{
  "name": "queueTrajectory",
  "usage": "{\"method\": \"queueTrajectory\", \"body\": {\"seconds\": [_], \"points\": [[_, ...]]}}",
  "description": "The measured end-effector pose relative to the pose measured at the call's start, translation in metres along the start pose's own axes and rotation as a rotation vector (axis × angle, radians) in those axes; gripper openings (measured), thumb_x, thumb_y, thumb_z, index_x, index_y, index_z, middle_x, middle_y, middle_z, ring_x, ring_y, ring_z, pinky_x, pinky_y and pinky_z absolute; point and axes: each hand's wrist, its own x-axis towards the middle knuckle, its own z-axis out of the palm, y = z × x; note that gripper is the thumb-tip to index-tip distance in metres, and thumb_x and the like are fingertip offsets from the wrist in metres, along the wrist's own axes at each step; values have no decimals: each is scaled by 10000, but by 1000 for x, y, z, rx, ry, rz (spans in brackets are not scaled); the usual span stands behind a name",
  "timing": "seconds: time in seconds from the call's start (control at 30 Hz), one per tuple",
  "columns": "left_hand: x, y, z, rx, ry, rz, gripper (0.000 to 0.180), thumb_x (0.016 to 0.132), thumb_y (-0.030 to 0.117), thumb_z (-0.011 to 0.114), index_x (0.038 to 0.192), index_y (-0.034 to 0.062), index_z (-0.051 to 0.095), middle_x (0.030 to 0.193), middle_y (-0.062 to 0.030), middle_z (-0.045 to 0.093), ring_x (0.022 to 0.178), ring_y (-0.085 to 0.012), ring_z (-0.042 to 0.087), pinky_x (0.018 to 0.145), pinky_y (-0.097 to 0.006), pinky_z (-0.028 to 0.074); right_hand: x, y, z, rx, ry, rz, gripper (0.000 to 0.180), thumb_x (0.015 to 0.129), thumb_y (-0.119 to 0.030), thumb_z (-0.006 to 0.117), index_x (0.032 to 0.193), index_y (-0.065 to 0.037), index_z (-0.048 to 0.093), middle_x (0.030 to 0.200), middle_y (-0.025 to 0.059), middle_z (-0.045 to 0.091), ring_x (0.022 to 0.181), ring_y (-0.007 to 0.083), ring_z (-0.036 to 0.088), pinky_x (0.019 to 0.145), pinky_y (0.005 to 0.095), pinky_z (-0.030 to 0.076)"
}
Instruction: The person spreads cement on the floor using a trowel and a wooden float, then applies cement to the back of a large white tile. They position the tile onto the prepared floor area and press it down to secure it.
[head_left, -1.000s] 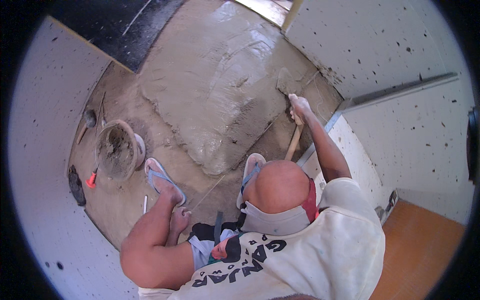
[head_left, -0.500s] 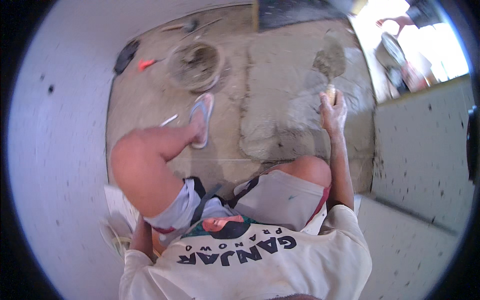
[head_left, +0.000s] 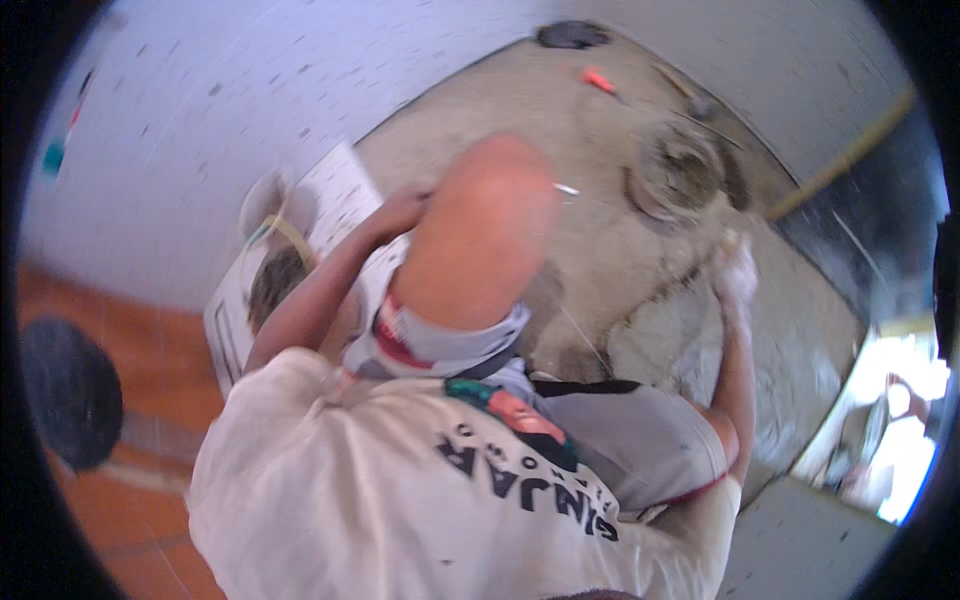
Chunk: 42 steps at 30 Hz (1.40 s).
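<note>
My right hand, dusted pale, is closed round the light handle of a trowel. Its blade is blurred and hard to make out close to a round bucket of grey mortar. Below that hand spreads a layer of wet mortar on the floor. My left hand rests beside my raised left knee. The knee hides its fingers, so what they do does not show.
A hammer, a thin rod and an orange-handled tool lie beyond the bucket. White containers stand by a white board at left. A dark panel leans at right. Another person's hand shows in the bright opening.
The view has swung to the left, so the room appears turned. The trowel has moved from the far mortar bed to beside the bucket. My left hand has come into sight by the knee.
</note>
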Motion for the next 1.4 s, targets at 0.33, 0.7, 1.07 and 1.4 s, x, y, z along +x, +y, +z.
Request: {"method": "queueTrajectory", "body": {"seconds": [0.33, 0.7, 1.07, 1.4], "points": [[-8, -52, -76, 357, 360, 22, 400, 839, 314, 679, 1089, 2, 661, 997, -175, 685, 912, -260, 666, 841, -368, 515, -15, 25, -37, -88, 0, -9, 538, 801, -237, 668, 1247, 22, 513, 1174, 253, 590, 1066, 413, 578, 914, 448, 451], [-150, -230, -258, 601, 581, -699, 566, 813, 491, 640, 1142, 30, 632, 1051, -216, 667, 1056, -401, 603, 896, -439, 467, 23, 70, 3, -90, -26, -59, 611, 810, -293, 678, 1303, 23, 503, 1271, 251, 556, 1179, 389, 532, 1002, 416, 406], [-170, -94, -244, 317, 992, -534, 252, 742, 203, 751, 759, -10, 616, 620, -74, 538, 613, -165, 486, 605, -368, 418, 45, -56, 56, -277, -253, 99, 488, 841, -245, 563, 1289, -66, 488, 1248, 238, 537, 1148, 392, 535, 979, 464, 432], [-72, 41, -275, 116, 981, -192, 341, 777, 366, 729, 924, 64, 667, 757, 12, 542, 685, -113, 460, 621, -280, 369, -12, -55, 30, -337, -285, 6, 473, 818, -189, 607, 1266, -91, 491, 1209, 210, 545, 1109, 380, 558, 886, 484, 471]]}}
